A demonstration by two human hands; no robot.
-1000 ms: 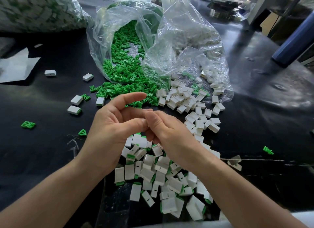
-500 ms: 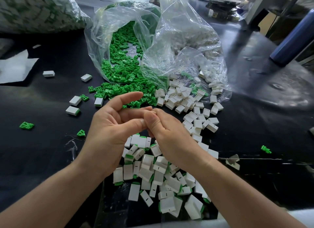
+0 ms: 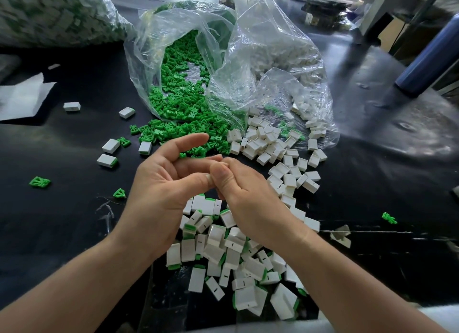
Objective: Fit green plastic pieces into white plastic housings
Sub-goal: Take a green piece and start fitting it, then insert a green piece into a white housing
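Broadly, the black worktop [image 3: 49, 233] carries a clear plastic bag [image 3: 146, 67], its mouth spilling small green moulded plastic pieces [image 3: 173, 129]. Just right of that mouth lie empty white box-shaped plastic housings [image 3: 263, 144]. Nearer the person than the mouth sits a heap of housings showing green edges [image 3: 216, 233]. Between heap and bag mouth the left hand [image 3: 169, 183] and right hand [image 3: 248, 191] meet at the fingertips. The right fingers are curled and the left index is straight; whether either hand pinches a part is hidden. Both parts look light, stiff and smooth, probably slippery. A housing seems best pinched across its flat faces, a green piece by its wider end.
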